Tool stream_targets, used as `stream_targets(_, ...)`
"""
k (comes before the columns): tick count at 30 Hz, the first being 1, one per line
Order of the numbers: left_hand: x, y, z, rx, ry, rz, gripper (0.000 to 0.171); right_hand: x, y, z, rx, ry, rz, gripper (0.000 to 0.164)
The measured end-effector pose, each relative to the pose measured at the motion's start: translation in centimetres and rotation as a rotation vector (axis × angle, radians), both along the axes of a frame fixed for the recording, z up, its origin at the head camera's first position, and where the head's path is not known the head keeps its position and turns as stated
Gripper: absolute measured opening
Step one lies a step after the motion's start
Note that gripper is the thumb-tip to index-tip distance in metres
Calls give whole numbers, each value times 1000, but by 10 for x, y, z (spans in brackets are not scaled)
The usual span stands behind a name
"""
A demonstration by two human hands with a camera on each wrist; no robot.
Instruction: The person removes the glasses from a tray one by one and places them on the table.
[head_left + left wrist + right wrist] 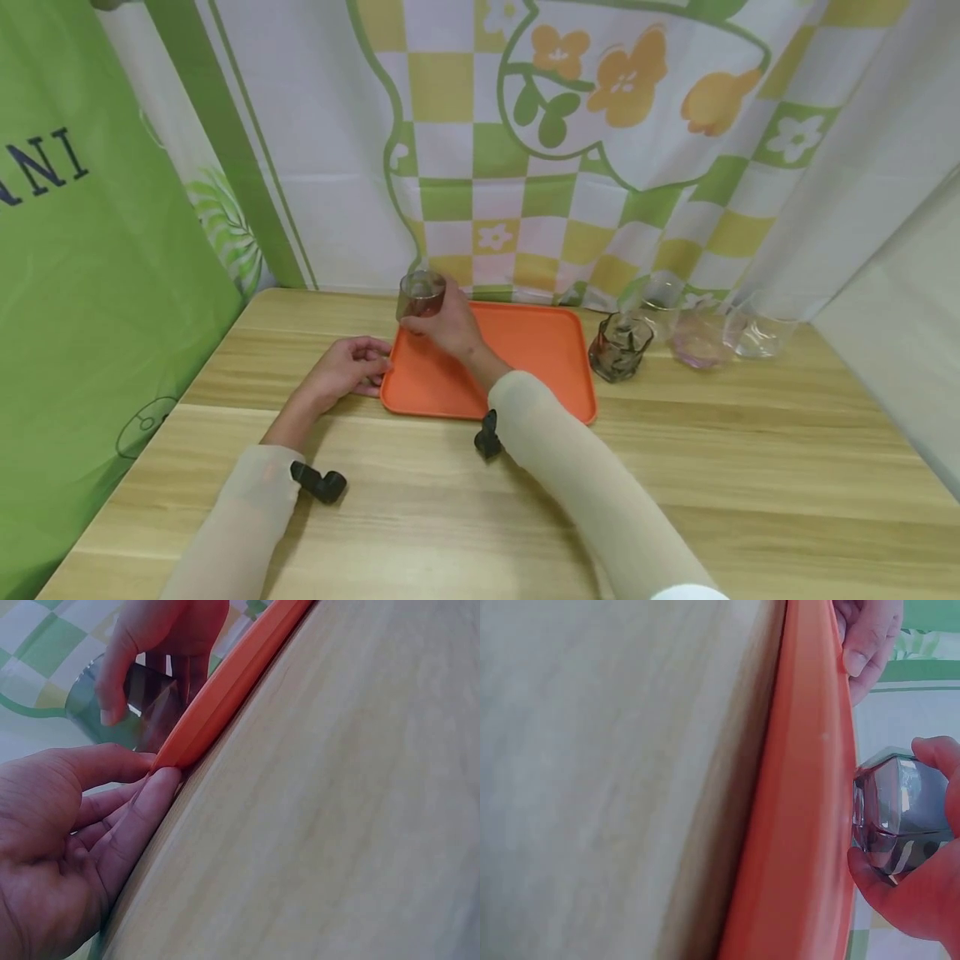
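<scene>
An orange rectangular tray (536, 354) lies on the wooden table. My right hand (450, 323) grips a dark-tinted glass (421, 287) at the tray's far left corner, thumb on one side and fingers on the other. In the right wrist view the faceted glass (904, 806) has its base close to the tray's inner surface. My left hand (351, 367) is at the tray's left edge. As the left wrist view shows, its thumb and a finger pinch the orange rim (217, 697).
Right of the tray stands a dark grey faceted glass (621, 348). Beyond it are a pinkish glass (699, 340) and clear glasses, one of them a wavy clear glass (753, 329). A patterned curtain (517, 200) hangs along the table's back edge.
</scene>
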State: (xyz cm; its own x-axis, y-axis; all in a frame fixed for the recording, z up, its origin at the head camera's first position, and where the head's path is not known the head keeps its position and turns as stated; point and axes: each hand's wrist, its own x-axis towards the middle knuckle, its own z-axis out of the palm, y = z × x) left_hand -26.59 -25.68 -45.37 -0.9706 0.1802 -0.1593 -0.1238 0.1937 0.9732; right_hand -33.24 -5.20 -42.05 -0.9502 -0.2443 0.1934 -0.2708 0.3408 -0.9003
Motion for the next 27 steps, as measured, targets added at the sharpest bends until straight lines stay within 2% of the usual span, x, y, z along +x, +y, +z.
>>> stream_targets(6,1,1,1,-4,-1,-4,39,9,9,10,-74,-74,32,87)
stream_targets(15,-1,0,-2,2,4,7,37,24,35,22,-138,-100,120,81)
stream_targets(19,0,-1,-2,-1,13,2,39,32,54,26,-112,-121,144,82)
stream_targets(27,1,-2,-2,-2,28,-23,40,50,96,33,0,-109,135,84)
